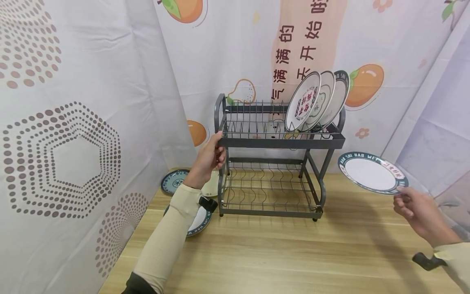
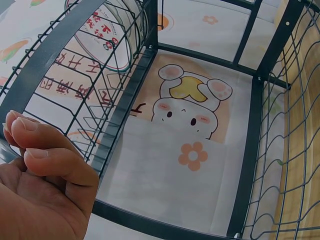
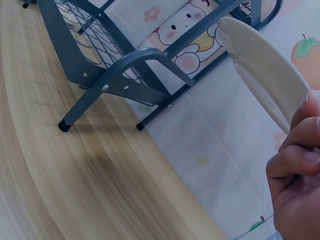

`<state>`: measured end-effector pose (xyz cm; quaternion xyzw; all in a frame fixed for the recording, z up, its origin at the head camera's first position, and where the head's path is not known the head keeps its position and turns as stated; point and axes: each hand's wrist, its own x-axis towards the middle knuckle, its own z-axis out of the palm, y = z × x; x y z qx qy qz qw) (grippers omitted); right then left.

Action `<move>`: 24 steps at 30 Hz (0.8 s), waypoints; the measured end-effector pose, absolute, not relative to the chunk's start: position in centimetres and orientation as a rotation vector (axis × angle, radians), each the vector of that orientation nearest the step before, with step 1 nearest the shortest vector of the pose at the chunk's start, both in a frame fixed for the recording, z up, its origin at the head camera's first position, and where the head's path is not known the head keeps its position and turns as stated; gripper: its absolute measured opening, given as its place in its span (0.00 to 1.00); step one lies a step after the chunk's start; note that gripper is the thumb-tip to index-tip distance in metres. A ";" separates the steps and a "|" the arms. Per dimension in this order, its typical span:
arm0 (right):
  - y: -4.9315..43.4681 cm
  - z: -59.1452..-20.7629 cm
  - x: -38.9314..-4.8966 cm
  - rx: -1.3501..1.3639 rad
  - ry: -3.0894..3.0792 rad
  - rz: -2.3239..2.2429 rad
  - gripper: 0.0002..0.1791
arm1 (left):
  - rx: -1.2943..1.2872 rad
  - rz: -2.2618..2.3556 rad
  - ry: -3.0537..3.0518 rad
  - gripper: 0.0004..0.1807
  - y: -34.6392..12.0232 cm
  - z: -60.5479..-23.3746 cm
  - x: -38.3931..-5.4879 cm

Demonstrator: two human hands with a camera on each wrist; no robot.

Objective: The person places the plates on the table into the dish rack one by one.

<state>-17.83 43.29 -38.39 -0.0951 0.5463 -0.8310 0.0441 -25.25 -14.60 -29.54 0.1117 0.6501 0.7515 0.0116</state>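
At the right, my right hand (image 1: 418, 210) pinches a white plate (image 1: 371, 173) by its edge; the plate has a dark green lettered rim and is held in the air beside the rack. Seen from the right wrist, the plate (image 3: 270, 70) shows its pale underside above the curled fingers. My left hand (image 1: 206, 160) grips the upper front left corner of a dark grey two-tier dish rack (image 1: 282, 143). Three plates (image 1: 303, 102) stand on edge, leaning, at the right end of the rack's top tier. The wire lower tier (image 1: 268, 188) holds no dishes.
On the wooden table (image 1: 279, 253), left of the rack, lie a blue patterned plate (image 1: 174, 181), a pale yellowish dish (image 1: 212, 185) and a green-rimmed plate (image 1: 202, 220) partly hidden by the left forearm. Printed curtains (image 1: 220, 49) hang close behind the rack.
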 end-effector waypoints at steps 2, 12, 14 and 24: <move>43.3 -38.2 -17.7 -0.306 1.642 -2.550 0.29 | 0.341 2.342 2.028 0.32 -14.6 -29.6 -25.3; 43.3 -37.6 -17.4 -0.292 1.761 -2.536 0.25 | 0.340 2.342 2.033 0.31 -14.5 -29.8 -25.3; 43.4 -37.4 -17.3 -0.269 1.792 -2.523 0.25 | 0.340 2.344 2.031 0.32 -14.5 -29.8 -25.3; 43.6 -36.5 -16.7 -0.333 1.724 -2.538 0.24 | 0.339 2.358 2.020 0.31 -14.5 -29.7 -25.3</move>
